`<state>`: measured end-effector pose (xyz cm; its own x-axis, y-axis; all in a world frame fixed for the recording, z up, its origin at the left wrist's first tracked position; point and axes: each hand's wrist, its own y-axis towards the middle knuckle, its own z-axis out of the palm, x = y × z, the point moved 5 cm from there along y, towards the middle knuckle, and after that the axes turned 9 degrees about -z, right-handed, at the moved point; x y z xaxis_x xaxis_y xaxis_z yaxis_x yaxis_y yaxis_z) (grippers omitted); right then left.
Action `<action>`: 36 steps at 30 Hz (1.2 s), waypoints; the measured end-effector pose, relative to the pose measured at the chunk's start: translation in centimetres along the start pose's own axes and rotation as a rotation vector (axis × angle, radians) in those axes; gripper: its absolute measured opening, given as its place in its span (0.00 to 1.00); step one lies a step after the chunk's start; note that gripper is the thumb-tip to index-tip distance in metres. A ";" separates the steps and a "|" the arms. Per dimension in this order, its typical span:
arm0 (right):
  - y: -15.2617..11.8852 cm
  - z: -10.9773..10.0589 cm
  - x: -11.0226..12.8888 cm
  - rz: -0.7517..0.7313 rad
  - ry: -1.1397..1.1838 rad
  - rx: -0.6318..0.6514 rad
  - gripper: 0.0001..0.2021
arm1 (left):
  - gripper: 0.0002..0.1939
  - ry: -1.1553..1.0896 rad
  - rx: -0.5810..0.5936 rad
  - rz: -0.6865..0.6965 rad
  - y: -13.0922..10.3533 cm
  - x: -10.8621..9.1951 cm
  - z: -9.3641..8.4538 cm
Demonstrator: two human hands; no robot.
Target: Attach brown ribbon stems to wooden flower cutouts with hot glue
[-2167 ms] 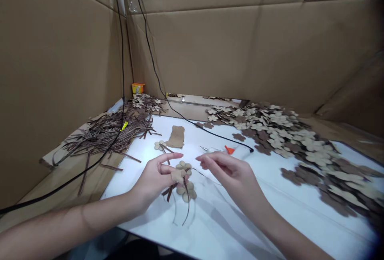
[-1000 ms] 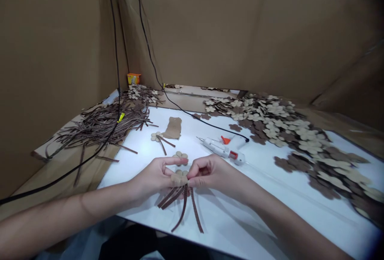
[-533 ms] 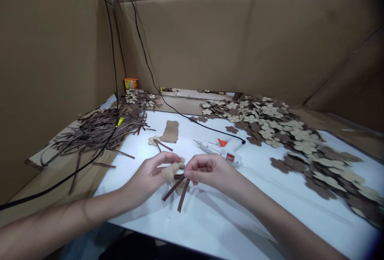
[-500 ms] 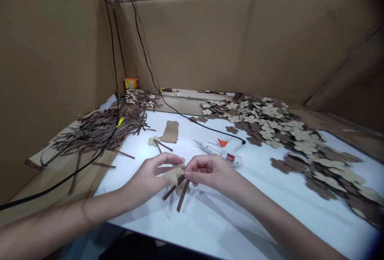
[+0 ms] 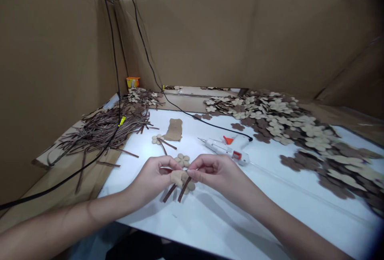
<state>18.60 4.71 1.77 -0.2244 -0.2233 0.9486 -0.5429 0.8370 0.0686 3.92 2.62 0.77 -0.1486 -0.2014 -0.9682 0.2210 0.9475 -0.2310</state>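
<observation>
My left hand (image 5: 156,177) is closed on a beige felt flower (image 5: 177,177), its petals folded up between thumb and fingers. Two checked brown ribbon strips (image 5: 183,191) hang below the piece. Thumb and forefinger of my right hand (image 5: 212,169) are pinched at the same flower's middle, by a small pale spot; the exact contact is hidden. Just beyond my fingertips shows another beige flower (image 5: 182,159), and more beige petals (image 5: 189,187) show underneath. A white glue gun (image 5: 223,151) with an orange trigger lies on its side past my right hand.
A brown cardboard piece (image 5: 174,130) and a flower with ribbon strips (image 5: 156,139) lie on the white board (image 5: 210,228). Heaped ribbon strips (image 5: 105,130) are at left; beige and brown felt flowers (image 5: 279,122) spread at right. A black cable (image 5: 204,121) runs to the glue gun.
The folded flower has tilted between my hands, and the beige flower beyond my fingertips shows more fully. Both hands keep their pinch. The whole view has shifted slightly.
</observation>
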 end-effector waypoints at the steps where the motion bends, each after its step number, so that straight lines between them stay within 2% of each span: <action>1: 0.0 0.1 0.0 -0.007 0.014 0.000 0.08 | 0.08 0.003 0.012 -0.003 0.0 0.1 0.0; 6: 0.0 0.1 -0.1 -0.032 -0.014 0.005 0.07 | 0.05 0.041 0.001 0.018 0.2 0.1 -0.1; 11: -0.1 -0.3 -0.2 0.009 -0.025 0.044 0.11 | 0.09 -0.014 -0.002 0.050 0.6 -0.1 -0.4; 17: -0.3 -0.4 0.7 -0.043 -0.032 0.066 0.10 | 0.11 -0.090 0.066 -0.025 0.6 0.4 0.2; 23: -0.5 -0.4 0.3 -0.043 -0.071 0.027 0.10 | 0.11 -0.123 -0.014 -0.056 0.1 0.0 0.4; 29: -0.7 -0.4 0.5 -0.067 -0.083 0.006 0.10 | 0.14 -0.115 -0.018 -0.100 -0.1 -0.1 0.6; 34: -0.6 -0.5 1.0 -0.042 -0.027 0.007 0.10 | 0.13 -0.129 0.053 -0.043 0.0 0.2 0.5; 36: -0.5 -0.6 1.1 -0.026 -0.003 0.005 0.10 | 0.17 -0.183 0.095 -0.058 0.1 0.5 0.4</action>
<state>19.14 4.36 2.96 -0.2130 -0.2463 0.9455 -0.5525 0.8285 0.0913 4.25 2.54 0.26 0.0117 -0.3048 -0.9523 0.3088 0.9069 -0.2865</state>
